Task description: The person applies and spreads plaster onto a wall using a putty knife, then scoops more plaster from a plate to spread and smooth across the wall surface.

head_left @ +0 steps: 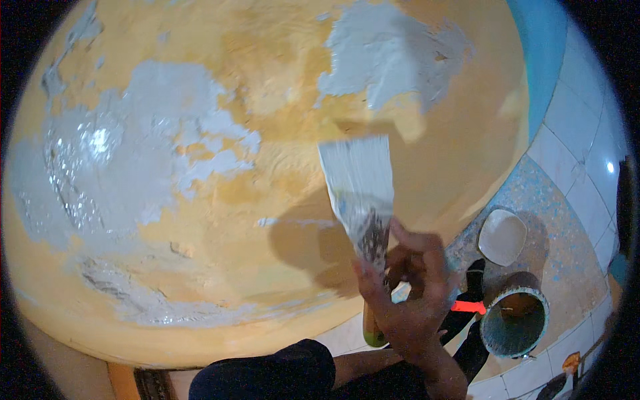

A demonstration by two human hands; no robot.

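Note:
My right hand is closed around a putty knife. Its wide blade points up and is smeared with whitish filler; the lower end of the handle shows green. Before it spreads a yellow wall, bent by the lens, and the blade's shadow falls on it. Grey-white filler coats the wall in a wet, shiny patch at left and another patch at the top. My left forearm comes from a dark sleeve; its hand is hidden behind my right one. Near there an orange-red handle sticks out.
On the speckled floor at right stand a bucket and, farther off, a pale rounded dish. My dark-clad legs and a foot are beside the bucket. White tiles and a blue wall strip border this.

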